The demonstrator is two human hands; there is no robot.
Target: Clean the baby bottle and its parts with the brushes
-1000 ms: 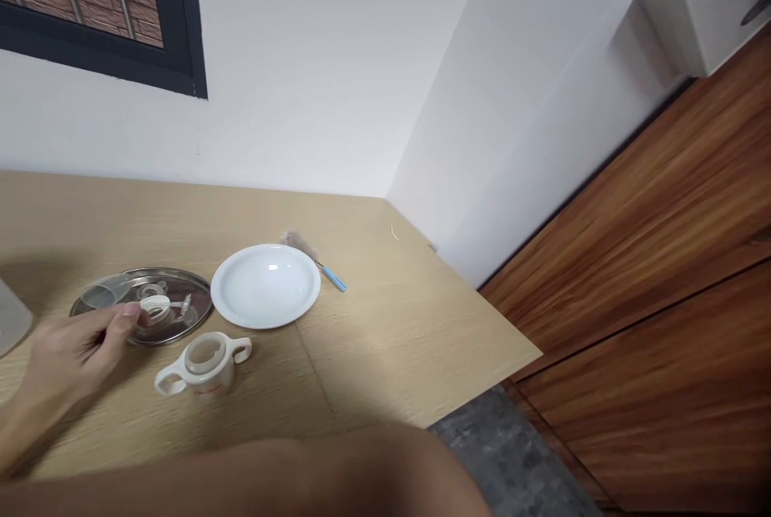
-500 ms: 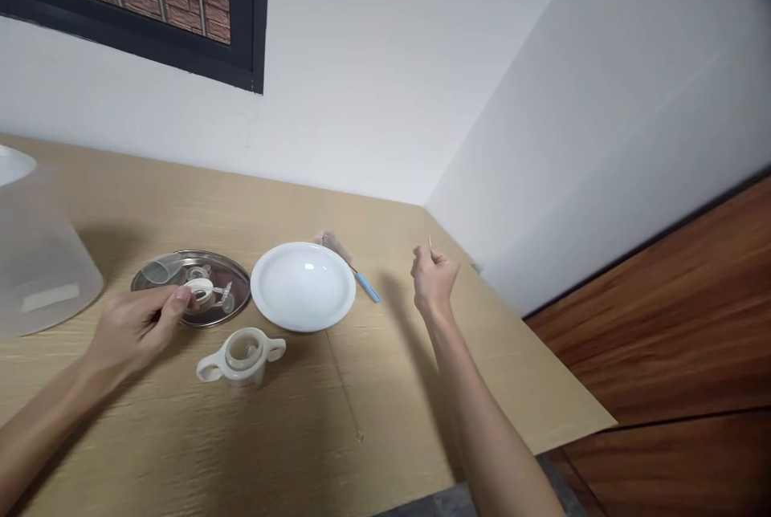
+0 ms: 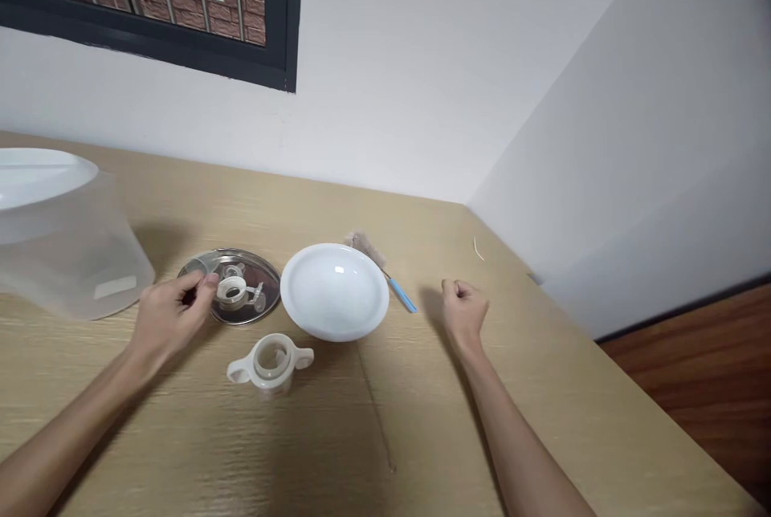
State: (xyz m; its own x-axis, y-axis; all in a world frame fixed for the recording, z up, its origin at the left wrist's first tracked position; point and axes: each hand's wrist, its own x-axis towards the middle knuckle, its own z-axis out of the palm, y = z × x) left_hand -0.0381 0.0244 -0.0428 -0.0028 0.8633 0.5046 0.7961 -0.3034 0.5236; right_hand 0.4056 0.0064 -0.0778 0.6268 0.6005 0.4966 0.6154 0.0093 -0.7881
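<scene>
My left hand [image 3: 177, 312] is closed in a pinch at the near left edge of a round metal tray [image 3: 274, 304]. Whatever lies between its fingertips is too small or hidden to name. Beside the fingertips are a white screw ring [image 3: 232, 291] with a clear spout-like part and a clear cap [image 3: 201, 264], partly covered by the hand. My right hand [image 3: 463, 312] is a loose fist over the table, right of a brush with a blue handle [image 3: 402, 295]; its inner side is hidden. A thin curved white strip [image 3: 478, 248] lies beyond it.
A white bowl [image 3: 334, 292] stands between the hands. In front of it is a clear cup with a white two-handled ring [image 3: 271, 368]. A thin wire tool [image 3: 377, 413] lies toward me. At left stands a large translucent container [image 3: 90, 260] with a white lid.
The view has swung left, so things appear farther right. My right hand has drawn back toward me, uncovering the white strip on the table. My left hand stays by the tray.
</scene>
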